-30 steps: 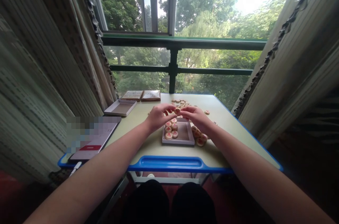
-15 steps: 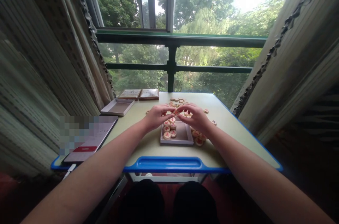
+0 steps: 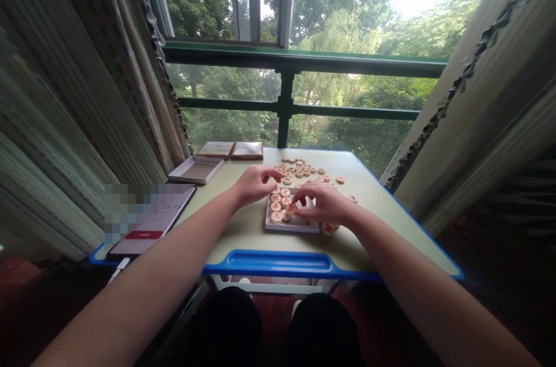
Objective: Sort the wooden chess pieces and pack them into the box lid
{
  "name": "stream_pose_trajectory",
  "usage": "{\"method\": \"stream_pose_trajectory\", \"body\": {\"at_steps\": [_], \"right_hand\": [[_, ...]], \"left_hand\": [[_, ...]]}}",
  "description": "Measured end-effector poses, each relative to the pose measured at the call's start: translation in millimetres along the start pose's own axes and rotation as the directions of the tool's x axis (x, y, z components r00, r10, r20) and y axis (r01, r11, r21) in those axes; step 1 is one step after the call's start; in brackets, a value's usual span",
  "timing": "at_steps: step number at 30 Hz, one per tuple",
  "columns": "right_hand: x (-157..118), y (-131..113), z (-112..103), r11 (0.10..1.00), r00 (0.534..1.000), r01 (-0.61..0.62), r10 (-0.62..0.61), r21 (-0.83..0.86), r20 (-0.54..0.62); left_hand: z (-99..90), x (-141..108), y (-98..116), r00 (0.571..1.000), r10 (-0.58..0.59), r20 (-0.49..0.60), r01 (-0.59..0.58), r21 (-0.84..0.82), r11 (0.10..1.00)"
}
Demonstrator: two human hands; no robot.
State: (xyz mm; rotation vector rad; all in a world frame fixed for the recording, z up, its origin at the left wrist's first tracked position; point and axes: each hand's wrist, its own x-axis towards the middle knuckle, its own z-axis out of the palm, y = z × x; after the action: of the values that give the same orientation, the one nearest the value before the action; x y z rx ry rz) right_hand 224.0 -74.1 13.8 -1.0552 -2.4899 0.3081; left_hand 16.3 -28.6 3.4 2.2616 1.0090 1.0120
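Observation:
My right hand [image 3: 320,202] is over a shallow white box [image 3: 292,229], pinching a round wooden Chinese chess piece [image 3: 291,209] with a red character, tilted toward me. Rows of similar red-marked pieces [image 3: 275,217] fill the left side of the box. Its right part is partly hidden under that hand. My left hand [image 3: 257,184] hovers by the far left corner of the box, thumb and fingers apart, with nothing seen in it. Loose chess pieces [image 3: 299,172] lie scattered beyond the box, and a few [image 3: 328,228] sit by its right side.
An empty box lid or tray [image 3: 196,170] stands at the table's left, in front of two flat wooden-edged cases [image 3: 247,150]. A tablet [image 3: 152,219] with a white cable [image 3: 120,267] lies at the left edge. The blue table rim [image 3: 278,263] has a shallow groove facing me.
Both hands were together above the box's far edge with a chess piece between them. The right has brought the piece down and nearer; the left has drawn away leftward and opened.

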Motion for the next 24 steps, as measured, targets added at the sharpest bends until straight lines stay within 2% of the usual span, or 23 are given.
{"method": "stream_pose_trajectory", "body": {"at_steps": [4, 9, 18, 24], "right_hand": [[1, 0, 4, 0.999, 0.998, 0.007, -0.005, -0.035, 0.065], [3, 3, 10, 0.999, 0.999, 0.028, -0.026, -0.045, 0.046], [3, 4, 11, 0.999, 0.998, 0.032, -0.030, -0.041, 0.057], [2, -3, 11, 0.999, 0.999, -0.005, 0.007, -0.044, 0.053]], "left_hand": [[3.9, 2, -13, 1.000, -0.023, 0.006, 0.023, 0.029, 0.999], [6.7, 3, -27, 1.000, -0.031, 0.004, 0.030, 0.149, 0.988], [7.9, 4, -26, 0.998, -0.051, 0.031, 0.045, 0.187, 0.981], [7.0, 3, -27, 0.999, -0.031, -0.013, 0.033, 0.183, 0.983]]}}
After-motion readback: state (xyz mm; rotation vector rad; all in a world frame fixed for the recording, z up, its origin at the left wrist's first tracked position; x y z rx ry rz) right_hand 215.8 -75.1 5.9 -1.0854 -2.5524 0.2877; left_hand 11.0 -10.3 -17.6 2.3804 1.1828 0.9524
